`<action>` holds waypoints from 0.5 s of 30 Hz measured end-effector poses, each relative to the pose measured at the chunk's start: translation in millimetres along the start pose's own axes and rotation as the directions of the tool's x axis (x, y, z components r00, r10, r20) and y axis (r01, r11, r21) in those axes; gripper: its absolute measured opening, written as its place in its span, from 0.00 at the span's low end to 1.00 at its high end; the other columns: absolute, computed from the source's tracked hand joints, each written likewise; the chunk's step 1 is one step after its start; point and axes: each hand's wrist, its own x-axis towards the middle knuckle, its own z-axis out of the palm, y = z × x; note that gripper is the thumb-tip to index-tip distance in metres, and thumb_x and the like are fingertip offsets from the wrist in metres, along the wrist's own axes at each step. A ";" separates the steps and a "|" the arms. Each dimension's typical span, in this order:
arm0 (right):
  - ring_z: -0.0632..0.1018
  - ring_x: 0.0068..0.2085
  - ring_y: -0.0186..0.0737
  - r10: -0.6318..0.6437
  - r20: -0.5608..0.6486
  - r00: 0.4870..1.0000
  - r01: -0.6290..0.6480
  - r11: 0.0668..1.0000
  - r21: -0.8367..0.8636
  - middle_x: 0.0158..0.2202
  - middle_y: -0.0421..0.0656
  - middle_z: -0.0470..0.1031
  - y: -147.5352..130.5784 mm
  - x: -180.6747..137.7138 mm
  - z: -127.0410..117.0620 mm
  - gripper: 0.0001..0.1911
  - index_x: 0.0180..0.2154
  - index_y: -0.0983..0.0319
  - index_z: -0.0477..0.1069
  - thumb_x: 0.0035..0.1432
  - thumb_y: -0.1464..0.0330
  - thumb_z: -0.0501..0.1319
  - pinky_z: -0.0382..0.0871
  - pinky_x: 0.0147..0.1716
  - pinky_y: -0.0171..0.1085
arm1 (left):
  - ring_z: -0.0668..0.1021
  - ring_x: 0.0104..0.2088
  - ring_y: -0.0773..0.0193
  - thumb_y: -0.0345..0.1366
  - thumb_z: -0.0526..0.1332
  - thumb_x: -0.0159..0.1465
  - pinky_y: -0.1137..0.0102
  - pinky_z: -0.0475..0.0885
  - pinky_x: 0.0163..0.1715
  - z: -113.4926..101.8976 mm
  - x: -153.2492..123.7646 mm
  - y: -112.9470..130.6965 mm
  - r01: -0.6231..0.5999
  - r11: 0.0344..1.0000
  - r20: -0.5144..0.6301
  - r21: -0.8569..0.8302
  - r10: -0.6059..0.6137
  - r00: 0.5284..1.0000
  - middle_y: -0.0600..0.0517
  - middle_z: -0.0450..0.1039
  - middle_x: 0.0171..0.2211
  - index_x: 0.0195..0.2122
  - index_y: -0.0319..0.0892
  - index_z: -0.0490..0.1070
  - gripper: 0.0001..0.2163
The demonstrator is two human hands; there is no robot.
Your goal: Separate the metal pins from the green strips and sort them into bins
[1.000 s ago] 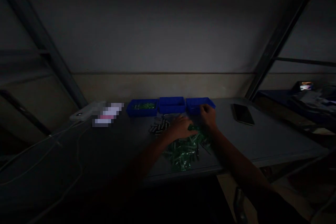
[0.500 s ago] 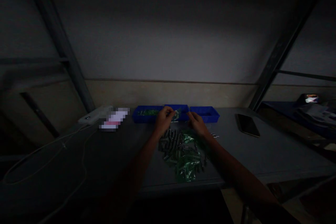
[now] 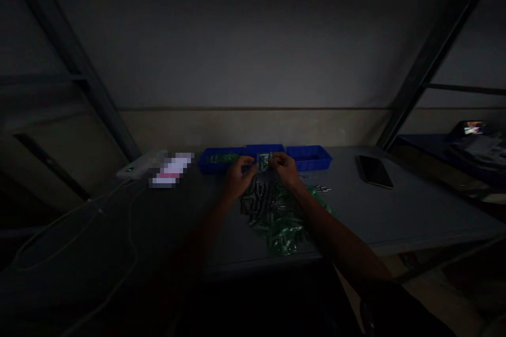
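Observation:
A small clear plastic bag (image 3: pixel 264 161), greenish in tint, is held up between my two hands just in front of the middle blue bin (image 3: pixel 265 148). My left hand (image 3: pixel 239 176) pinches its left edge with thumb and fingertips. At the bag's right edge, the bent fingers of my right hand (image 3: pixel 286 170) are closed on it. What is inside the bag is too dark to make out. Below my hands lie a pile of small metal parts (image 3: pixel 259 200) and several green plastic bags (image 3: pixel 288 237), partly hidden by my right forearm.
A left blue bin (image 3: pixel 209 167) holds green bags; a right blue bin (image 3: pixel 316 162) stands beside the middle one. Slim metal pins (image 3: pixel 323 188) lie near my right wrist. A dark phone (image 3: pixel 375 171) is to the right. At left are a white device (image 3: pixel 136 166) and cables (image 3: pixel 129 221).
My right hand has moved left to the small plastic bag and now grips its right edge. My left hand keeps hold of it. The view has tilted slightly down.

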 end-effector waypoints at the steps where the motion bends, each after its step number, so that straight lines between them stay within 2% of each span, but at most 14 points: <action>1: 0.68 0.24 0.32 -0.015 0.004 1.000 0.015 1.000 -0.001 0.19 0.34 0.65 -0.8 -1.5 -1.6 0.09 0.28 0.62 0.67 0.41 0.66 0.61 0.62 0.26 0.32 | 0.75 0.35 0.62 0.39 0.60 0.56 0.69 0.69 0.35 2.6 -0.8 -1.0 0.084 0.996 -0.027 -0.035 -0.085 0.996 0.51 0.71 0.31 0.37 0.42 0.69 0.09; 3: 0.70 0.27 0.34 -0.061 0.028 0.998 0.061 0.998 -0.015 0.21 0.36 0.68 -2.5 -3.6 -1.7 0.07 0.26 0.61 0.66 0.42 0.66 0.61 0.64 0.30 0.34 | 0.74 0.28 0.64 0.40 0.60 0.55 0.72 0.68 0.28 4.9 -2.1 -1.7 0.237 0.966 -0.027 -0.103 -0.241 0.970 0.54 0.70 0.24 0.37 0.41 0.69 0.10; 5: 0.73 0.31 0.36 -0.127 0.078 0.989 0.131 0.989 -0.061 0.26 0.38 0.72 -4.0 -5.1 0.5 0.06 0.26 0.61 0.68 0.44 0.66 0.60 0.66 0.34 0.36 | 0.72 0.21 0.67 0.41 0.61 0.54 0.74 0.64 0.21 3.8 -2.7 0.3 0.372 0.912 0.021 -0.172 -0.374 0.927 0.56 0.68 0.19 0.33 0.40 0.69 0.10; 8: 0.74 0.39 0.39 -0.256 0.173 0.951 0.282 0.948 -0.148 0.35 0.41 0.74 -6.2 -5.8 3.6 0.04 0.28 0.61 0.70 0.47 0.67 0.59 0.65 0.42 0.39 | 0.69 0.17 0.71 0.45 0.61 0.55 0.76 0.62 0.18 -1.1 -1.5 7.6 0.512 0.778 0.089 -0.363 -0.518 0.851 0.55 0.69 0.19 0.29 0.39 0.69 0.12; 10: 0.73 0.42 0.40 -0.332 0.226 0.916 0.377 0.904 -0.202 0.39 0.43 0.73 -8.4 -5.3 4.3 0.03 0.28 0.61 0.71 0.48 0.69 0.59 0.65 0.45 0.40 | 0.72 0.19 0.70 0.46 0.59 0.57 0.76 0.65 0.20 -4.1 0.2 12.0 0.555 0.654 0.132 -0.513 -0.579 0.804 0.52 0.71 0.20 0.30 0.38 0.69 0.14; 12: 0.71 0.45 0.41 -0.377 0.270 0.886 0.445 0.855 -0.266 0.41 0.44 0.71 -11.1 -5.4 4.1 0.02 0.27 0.60 0.72 0.47 0.71 0.60 0.63 0.48 0.42 | 0.74 0.22 0.69 0.44 0.60 0.56 0.75 0.68 0.24 -6.0 1.7 13.6 0.566 0.569 0.157 -0.597 -0.609 0.778 0.51 0.72 0.22 0.31 0.37 0.69 0.13; 15: 0.69 0.48 0.43 -0.400 0.329 0.856 0.506 0.780 -0.369 0.44 0.45 0.69 -14.7 -7.6 3.3 0.07 0.27 0.60 0.74 0.46 0.76 0.58 0.60 0.51 0.45 | 0.74 0.25 0.70 0.34 0.65 0.49 0.74 0.69 0.27 -6.6 2.5 11.3 0.519 0.580 0.132 -0.628 -0.578 0.805 0.53 0.71 0.24 0.34 0.38 0.69 0.11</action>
